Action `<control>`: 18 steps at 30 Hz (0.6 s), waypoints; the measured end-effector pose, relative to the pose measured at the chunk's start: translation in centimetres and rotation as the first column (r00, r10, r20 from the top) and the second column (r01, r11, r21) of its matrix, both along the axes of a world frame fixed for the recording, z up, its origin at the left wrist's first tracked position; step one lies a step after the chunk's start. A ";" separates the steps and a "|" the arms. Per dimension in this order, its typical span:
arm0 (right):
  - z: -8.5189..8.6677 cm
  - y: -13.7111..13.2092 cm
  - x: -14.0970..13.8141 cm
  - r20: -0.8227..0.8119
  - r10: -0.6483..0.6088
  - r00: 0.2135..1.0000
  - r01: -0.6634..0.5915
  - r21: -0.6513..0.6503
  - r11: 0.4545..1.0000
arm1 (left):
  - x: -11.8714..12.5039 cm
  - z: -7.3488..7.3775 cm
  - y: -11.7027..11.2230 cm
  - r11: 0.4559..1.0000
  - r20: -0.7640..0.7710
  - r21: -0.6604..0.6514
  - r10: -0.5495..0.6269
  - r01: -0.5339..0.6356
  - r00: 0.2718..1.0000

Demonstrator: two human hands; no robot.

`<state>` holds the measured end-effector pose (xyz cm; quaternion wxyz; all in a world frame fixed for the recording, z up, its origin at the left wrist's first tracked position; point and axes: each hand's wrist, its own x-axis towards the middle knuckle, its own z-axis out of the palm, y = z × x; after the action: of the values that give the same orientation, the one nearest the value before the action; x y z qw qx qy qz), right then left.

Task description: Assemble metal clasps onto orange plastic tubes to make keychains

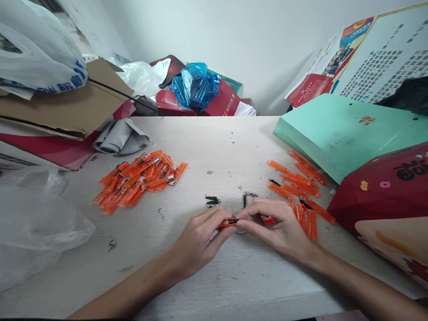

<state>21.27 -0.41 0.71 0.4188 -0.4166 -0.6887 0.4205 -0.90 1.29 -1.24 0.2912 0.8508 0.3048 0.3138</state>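
Observation:
My left hand (203, 229) grips an orange translucent lighter (227, 222) between thumb and fingers, its end pointing right. My right hand (272, 223) is closed in a pinch at that end, on a small dark part (235, 221) that looks like a lighter igniter. The fingertips partly hide both. Just beyond the hands lie a few small black parts (212, 201) and another dark part (244, 199) beside tiny metal pieces (251, 194). Something orange-red (269, 220) shows under my right hand.
A heap of orange lighters (137, 180) lies left; more orange lighter bodies (297, 183) spread right. A mint-green bag (347, 129) and a dark red bag (384, 196) border the right side. Clear plastic (36, 227), a cardboard box (67, 107) and a blue plastic bag (196, 87) stand left and behind.

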 end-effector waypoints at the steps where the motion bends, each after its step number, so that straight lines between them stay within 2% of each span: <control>1: 0.0 0.0 0.0 -0.001 0.001 1.000 -0.001 -0.013 1.000 | 0.0 0.0 0.0 1.000 0.006 -0.003 -0.002 0.002 1.000; 7: 0.0 0.0 -0.2 -0.002 -0.008 1.000 0.008 -0.080 0.997 | -0.2 -0.1 -0.2 0.998 0.008 -0.059 -0.012 0.013 1.000; 13: -0.7 0.2 -0.4 -0.040 0.015 0.999 -0.020 -0.138 0.990 | -0.7 0.3 -0.4 0.993 -0.050 -0.119 -0.027 0.021 0.998; 18: -1.1 0.2 -0.9 -0.036 0.022 0.999 -0.027 -0.166 0.986 | -0.8 0.8 -0.5 0.994 -0.107 -0.107 -0.004 -0.008 0.994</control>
<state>20.38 -0.24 -0.34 0.3891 -0.4343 -0.6491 0.4886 -1.69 0.82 -0.49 0.3192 0.8493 0.3373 0.2511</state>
